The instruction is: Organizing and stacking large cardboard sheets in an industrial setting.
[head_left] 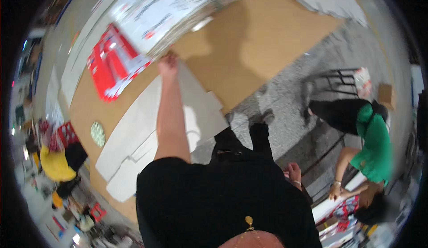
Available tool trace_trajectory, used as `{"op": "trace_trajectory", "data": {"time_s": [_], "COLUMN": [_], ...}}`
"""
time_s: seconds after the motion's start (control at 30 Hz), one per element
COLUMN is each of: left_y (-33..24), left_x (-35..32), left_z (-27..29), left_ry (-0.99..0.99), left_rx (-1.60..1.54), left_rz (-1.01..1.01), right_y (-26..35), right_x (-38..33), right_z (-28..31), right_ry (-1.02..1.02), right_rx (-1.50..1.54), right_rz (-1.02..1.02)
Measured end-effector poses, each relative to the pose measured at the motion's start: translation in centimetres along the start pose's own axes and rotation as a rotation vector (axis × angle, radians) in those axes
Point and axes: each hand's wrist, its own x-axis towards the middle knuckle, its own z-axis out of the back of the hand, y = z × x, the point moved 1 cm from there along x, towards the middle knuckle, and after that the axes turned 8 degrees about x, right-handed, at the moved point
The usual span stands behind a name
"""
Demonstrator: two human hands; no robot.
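Observation:
My left arm reaches out over a large pale cardboard sheet (pixel 133 127) with cut, curved edges. At its far tip my left hand (pixel 168 64) is closed, the fingers curled and slightly blurred on the sheet's edge. Just left of this hand lie red and white printed cardboard pieces (pixel 113 63), overlapping in a loose pile. A stack of white printed sheets (pixel 165 14) rises just beyond the hand. My right hand (pixel 293 172) hangs low beside my body, away from the table, with its fingers curled; what they hold, if anything, cannot be made out.
Brown board (pixel 267 34) covers the work table. A pale green oval bundle (pixel 97 134) lies near its left edge, and grey cut pieces (pixel 330 3) sit far right. A person in green (pixel 374 141) bends at the right, near a black metal stool (pixel 343 82). Another person in yellow (pixel 58 164) is at left.

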Motion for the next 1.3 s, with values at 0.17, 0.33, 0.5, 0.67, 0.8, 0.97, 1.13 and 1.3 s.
{"op": "trace_trajectory", "data": {"time_s": [0.17,0.33,0.5,0.67,0.8,0.97,1.13,1.3], "left_y": [5.6,15.1,22.5,27.3,30.2,32.5,38.3,38.1], "left_x": [-10.1,-19.4,-25.0,-22.4,-17.2,-11.6,-8.1,-6.9], "left_z": [-9.5,-16.8,-22.8,-27.5,-32.2,-41.2,-47.5,-61.2], "left_ry": [-0.253,0.091,0.247,0.361,0.238,0.121,0.437,0.066], "left_rx": [0.064,0.438,0.807,1.114,0.965,0.866,0.543,0.407], "left_rz": [0.077,-0.028,-0.057,-0.176,0.034,0.168,0.129,0.04], "right_y": [9.5,21.5,33.5,41.7,48.1,57.2,70.2,86.8], "right_x": [5.1,13.5,20.5,27.7,33.5,40.8,55.8,71.4], "right_z": [0.8,2.4,2.5,3.2,3.2,4.3,12.0,21.7], "right_ry": [0.013,0.085,0.297,0.422,0.385,0.348,0.689,0.136], "right_rx": [0.018,-0.216,0.002,0.142,0.03,-0.272,0.154,-0.543], "right_rz": [0.241,0.593,0.643,0.537,0.516,0.596,0.503,1.07]}}
